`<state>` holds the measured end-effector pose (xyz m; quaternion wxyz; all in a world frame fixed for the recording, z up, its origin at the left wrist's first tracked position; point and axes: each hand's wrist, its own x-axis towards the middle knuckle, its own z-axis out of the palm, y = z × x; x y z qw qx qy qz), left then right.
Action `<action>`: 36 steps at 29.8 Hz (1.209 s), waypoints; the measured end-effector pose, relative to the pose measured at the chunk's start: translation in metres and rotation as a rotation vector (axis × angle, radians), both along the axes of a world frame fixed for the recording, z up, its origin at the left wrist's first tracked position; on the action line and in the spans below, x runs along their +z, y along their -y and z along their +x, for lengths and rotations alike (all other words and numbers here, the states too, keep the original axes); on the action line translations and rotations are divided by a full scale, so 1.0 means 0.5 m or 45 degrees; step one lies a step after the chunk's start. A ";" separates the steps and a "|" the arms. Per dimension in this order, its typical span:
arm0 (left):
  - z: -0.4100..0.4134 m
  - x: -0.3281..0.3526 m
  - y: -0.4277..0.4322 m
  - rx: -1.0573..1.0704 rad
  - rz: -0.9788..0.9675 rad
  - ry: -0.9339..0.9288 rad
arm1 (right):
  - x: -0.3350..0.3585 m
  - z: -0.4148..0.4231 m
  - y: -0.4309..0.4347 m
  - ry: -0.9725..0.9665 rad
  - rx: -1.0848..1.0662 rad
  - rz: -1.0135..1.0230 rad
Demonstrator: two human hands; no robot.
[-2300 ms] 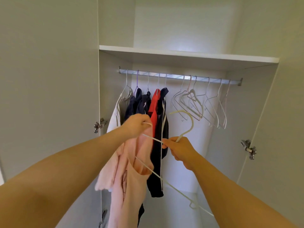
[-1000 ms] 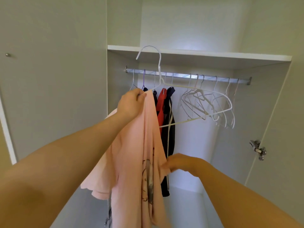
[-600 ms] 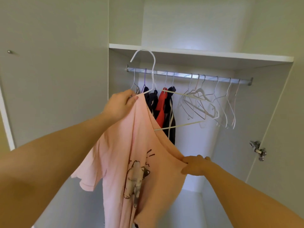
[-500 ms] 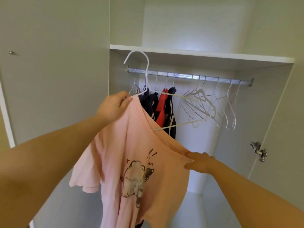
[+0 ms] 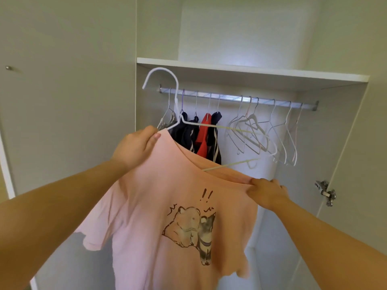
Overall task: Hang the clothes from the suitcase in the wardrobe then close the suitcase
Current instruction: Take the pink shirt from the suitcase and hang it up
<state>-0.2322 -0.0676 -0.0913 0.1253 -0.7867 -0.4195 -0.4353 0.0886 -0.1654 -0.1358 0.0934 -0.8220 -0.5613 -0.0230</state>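
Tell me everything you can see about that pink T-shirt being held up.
The pink T-shirt looks like soft, thin cotton, with short sleeves and a wide neckline. Its front carries a sketched cartoon of two animals under two exclamation marks. It hangs slanted in front of the open wardrobe, partly threaded on a white hanger not yet on the rail. The left hand pinches one shoulder together with the hanger; the right hand pulls the other shoulder out. Its hem is out of frame.
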 end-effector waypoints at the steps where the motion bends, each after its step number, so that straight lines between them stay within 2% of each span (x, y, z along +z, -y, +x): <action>1: 0.003 -0.001 -0.002 -0.010 -0.010 0.008 | -0.001 0.002 0.002 0.001 0.002 -0.001; 7: -0.010 -0.026 -0.024 -0.055 0.137 -0.200 | -0.006 0.017 0.013 0.034 0.012 0.050; 10: -0.009 -0.030 -0.031 -0.041 0.162 -0.240 | -0.013 0.017 0.013 0.057 0.008 0.017; 14: -0.017 -0.028 -0.038 -0.051 0.316 -0.328 | -0.008 0.030 0.017 0.155 -0.004 -0.050; 20: -0.024 -0.039 -0.056 -0.089 0.485 -0.336 | 0.002 0.033 0.021 0.185 -0.007 -0.060; 25: -0.033 -0.043 -0.057 -0.083 0.502 -0.339 | 0.006 0.029 0.025 0.198 -0.001 -0.040; 29: -0.031 -0.047 -0.058 0.020 0.494 -0.290 | 0.011 0.016 0.026 0.165 0.010 -0.005; 36: -0.024 -0.060 -0.048 0.011 0.241 -0.072 | 0.028 -0.007 0.036 0.089 0.057 0.037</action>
